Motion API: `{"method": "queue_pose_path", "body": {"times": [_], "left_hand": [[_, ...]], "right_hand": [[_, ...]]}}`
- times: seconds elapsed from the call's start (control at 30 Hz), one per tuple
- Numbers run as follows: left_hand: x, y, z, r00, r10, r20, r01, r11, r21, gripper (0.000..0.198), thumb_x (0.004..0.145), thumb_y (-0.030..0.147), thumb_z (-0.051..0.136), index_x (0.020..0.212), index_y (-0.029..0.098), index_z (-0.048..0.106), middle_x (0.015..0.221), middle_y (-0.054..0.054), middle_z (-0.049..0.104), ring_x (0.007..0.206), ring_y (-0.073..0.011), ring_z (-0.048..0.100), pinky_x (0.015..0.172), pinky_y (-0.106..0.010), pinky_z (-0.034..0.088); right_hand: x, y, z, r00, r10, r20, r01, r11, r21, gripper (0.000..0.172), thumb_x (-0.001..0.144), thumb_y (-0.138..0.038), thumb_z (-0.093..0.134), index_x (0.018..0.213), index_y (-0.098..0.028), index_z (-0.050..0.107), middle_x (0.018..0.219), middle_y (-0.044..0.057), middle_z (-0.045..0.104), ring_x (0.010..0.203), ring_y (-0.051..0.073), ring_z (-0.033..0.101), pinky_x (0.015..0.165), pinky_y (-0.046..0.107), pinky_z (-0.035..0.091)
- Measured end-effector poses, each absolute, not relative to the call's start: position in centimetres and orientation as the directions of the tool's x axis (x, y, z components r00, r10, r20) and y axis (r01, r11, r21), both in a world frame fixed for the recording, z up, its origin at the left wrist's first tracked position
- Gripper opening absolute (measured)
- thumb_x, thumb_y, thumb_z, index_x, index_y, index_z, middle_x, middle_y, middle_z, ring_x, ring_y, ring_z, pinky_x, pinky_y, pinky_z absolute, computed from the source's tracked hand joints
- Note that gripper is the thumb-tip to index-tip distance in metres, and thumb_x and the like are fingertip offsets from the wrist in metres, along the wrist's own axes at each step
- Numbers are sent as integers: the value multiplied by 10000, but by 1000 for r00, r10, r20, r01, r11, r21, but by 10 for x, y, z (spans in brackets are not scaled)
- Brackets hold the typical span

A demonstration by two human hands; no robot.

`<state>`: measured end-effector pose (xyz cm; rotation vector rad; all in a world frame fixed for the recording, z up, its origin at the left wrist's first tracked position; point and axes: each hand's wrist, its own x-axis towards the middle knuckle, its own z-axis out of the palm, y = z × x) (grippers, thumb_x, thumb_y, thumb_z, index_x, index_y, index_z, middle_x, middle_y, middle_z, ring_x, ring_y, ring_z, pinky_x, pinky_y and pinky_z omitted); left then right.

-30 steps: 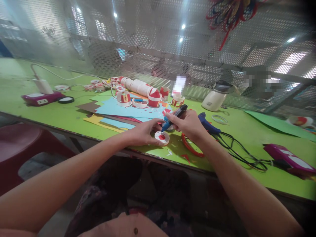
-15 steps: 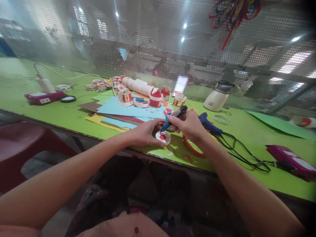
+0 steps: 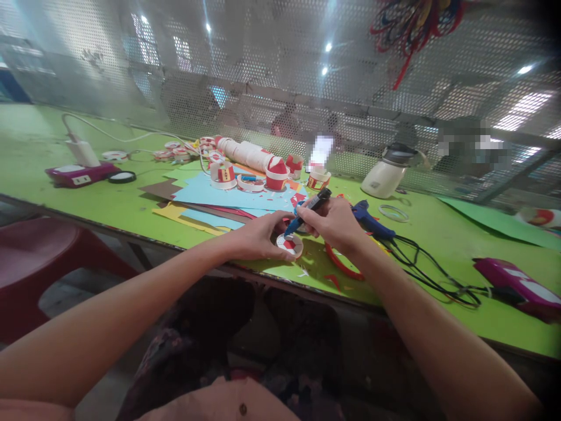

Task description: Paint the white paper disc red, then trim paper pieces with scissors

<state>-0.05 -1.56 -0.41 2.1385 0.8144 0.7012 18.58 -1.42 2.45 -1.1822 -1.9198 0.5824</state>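
Note:
A small round white paper piece with a red patch lies near the front edge of the green table. My left hand pinches its left side and holds it down. My right hand is closed round a blue and black marker pen, tilted so its blue tip rests on the top of the round piece. Red scissors handles lie just under my right wrist.
Sheets of coloured paper with several red and white paper cups lie behind my hands. A blue glue gun with a black cable, a white kettle-like jar, two magenta power strips and a perforated metal screen surround them.
Both hands and the round piece stay almost in place. The pen tip has shifted slightly on the piece, and the view has drifted a little.

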Motion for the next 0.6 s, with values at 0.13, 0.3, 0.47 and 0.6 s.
{"method": "queue_pose_path", "body": {"times": [0.13, 0.3, 0.47, 0.6], "left_hand": [[-1, -16, -4, 650, 728, 218, 341, -535, 773, 698, 663, 399, 751, 1264, 173, 478, 893, -25, 605, 770, -159, 562, 668, -269, 438], [-1, -14, -5, 658, 722, 213, 333, -532, 778, 705, 659, 428, 749, 1258, 180, 473, 898, -16, 601, 778, -157, 562, 670, -261, 436], [-1, -15, -6, 643, 734, 217, 370, -546, 752, 678, 666, 412, 743, 1248, 189, 477, 885, -13, 594, 775, -162, 568, 679, -272, 437], [0, -15, -6, 661, 721, 208, 323, -524, 788, 654, 684, 391, 737, 1242, 179, 471, 947, -40, 605, 826, -171, 581, 702, -281, 451]], "right_hand": [[187, -14, 26, -268, 887, 376, 575, 460, -676, 351, 809, -344, 563, 516, -160, 502, 487, -3, 516, 447, 87, 441, 437, 238, 316], [187, -14, 27, -281, 874, 397, 616, 481, -624, 371, 811, -349, 553, 498, -166, 475, 465, -15, 467, 453, 83, 399, 444, 244, 270], [185, -14, 25, -287, 875, 391, 626, 480, -615, 379, 814, -349, 547, 492, -174, 449, 456, -21, 439, 462, 81, 368, 450, 248, 247], [185, -15, 26, -294, 872, 390, 626, 485, -611, 388, 821, -352, 538, 488, -174, 451, 450, -20, 439, 463, 82, 369, 452, 246, 255]]}}
